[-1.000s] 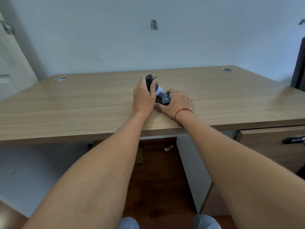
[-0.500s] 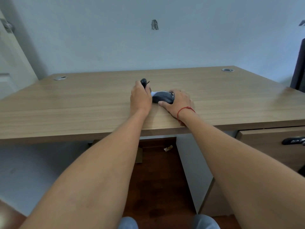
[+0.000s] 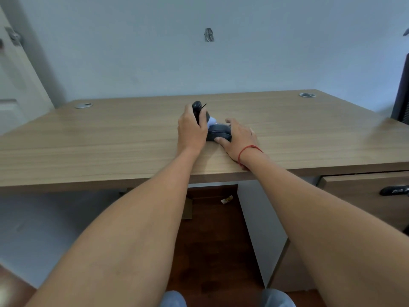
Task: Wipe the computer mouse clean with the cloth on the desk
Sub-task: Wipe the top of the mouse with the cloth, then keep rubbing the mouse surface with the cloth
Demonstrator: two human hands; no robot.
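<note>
The right hand (image 3: 240, 138) has its fingers (image 3: 222, 141) curled round the mouse (image 3: 219, 132), thumb at the near edge and the others over the far side, pinning it flat on the worktop (image 3: 110, 138). The left hand (image 3: 191, 129) is closed on a dark, rounded object (image 3: 197, 108) standing up out of the fist; what it is I cannot tell. A scrap of pale cloth (image 3: 211, 121) shows between the two hands, just behind the mouse and touching it. Judging by this, wiping seems to be under way on the far side of the mouse, though how much of it is clean cannot be seen; the top, the near flank and the underside likely remain. Around them the worktop is bare but for two grommets (image 3: 307, 95) at the back corners, well apart from the hands. A drawer handle (image 3: 394, 190) sits low on the right. Nothing stands in the way.
</note>
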